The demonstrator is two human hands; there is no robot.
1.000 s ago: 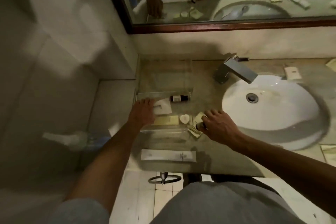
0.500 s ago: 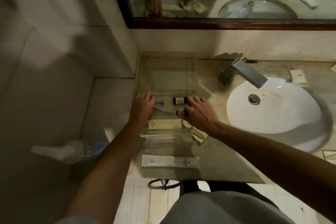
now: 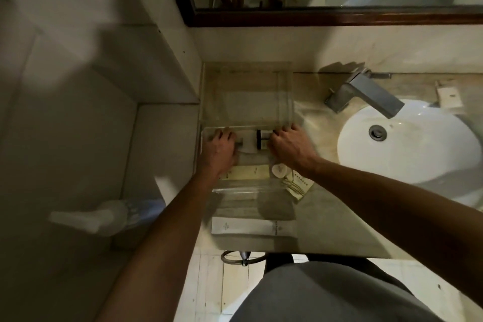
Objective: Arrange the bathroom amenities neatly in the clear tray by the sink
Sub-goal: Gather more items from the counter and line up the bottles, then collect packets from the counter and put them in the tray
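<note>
Working both hands inside the clear tray (image 3: 209, 123): left hand (image 3: 219, 149) flat beside a white packet (image 3: 247, 145), grip unclear; right hand (image 3: 290, 146) pinching the end of a small dark-capped bottle (image 3: 262, 138) between the 2. Risk: round bottle rolling once released, knocking the packet askew. Sachets (image 3: 298, 184) just below the right wrist, half off the tray edge, easily dragged onto the counter (image 3: 326, 217).

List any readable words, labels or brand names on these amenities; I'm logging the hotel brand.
None can be read.
Long white tube: small dark logo marks, too blurred.
Folded cream paper packet: a line of print, too small.
Small dark-capped bottle between the hands: label illegible.
</note>
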